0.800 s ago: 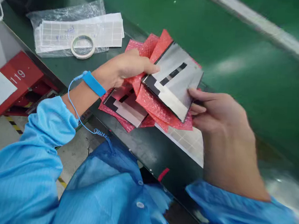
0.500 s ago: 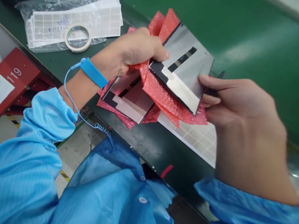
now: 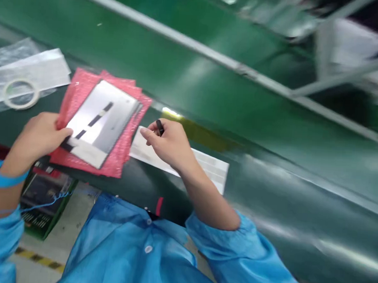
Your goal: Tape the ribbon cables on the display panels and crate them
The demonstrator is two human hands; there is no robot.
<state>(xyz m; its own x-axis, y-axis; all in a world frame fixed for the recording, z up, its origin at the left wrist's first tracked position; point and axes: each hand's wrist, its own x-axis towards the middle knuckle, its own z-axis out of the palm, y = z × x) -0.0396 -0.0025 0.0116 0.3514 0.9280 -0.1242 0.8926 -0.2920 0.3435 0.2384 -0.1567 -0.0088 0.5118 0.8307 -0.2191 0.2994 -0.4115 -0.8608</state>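
A flat display panel (image 3: pixel 113 128) with a silvery back and a dark strip lies on red bubble-wrap bags (image 3: pixel 113 167). My left hand (image 3: pixel 43 137) grips the near-left edge of this stack, its thumb on the panel's corner. To the right of the stack, my right hand (image 3: pixel 171 144) is closed around a slim black tool (image 3: pixel 159 127), mostly hidden by the fingers; its kind cannot be made out. Beneath the right hand is a white label sheet (image 3: pixel 211 170), apart from the fingers as far as the blur shows.
At the left, a roll of masking tape (image 3: pixel 9 92) rests on label sheets (image 3: pixel 49 73) and a clear plastic bag (image 3: pixel 13 51). A blue wrist strap (image 3: pixel 7 177) circles my left wrist. Below the bench edge stands a green crate (image 3: pixel 51 222). A pale rail (image 3: pixel 194 48) runs behind.
The panel and bubble wrap, earlier lifted and fanned apart, now lie stacked together. My right hand has left the panel's edge and moved right. The camera view has shifted.
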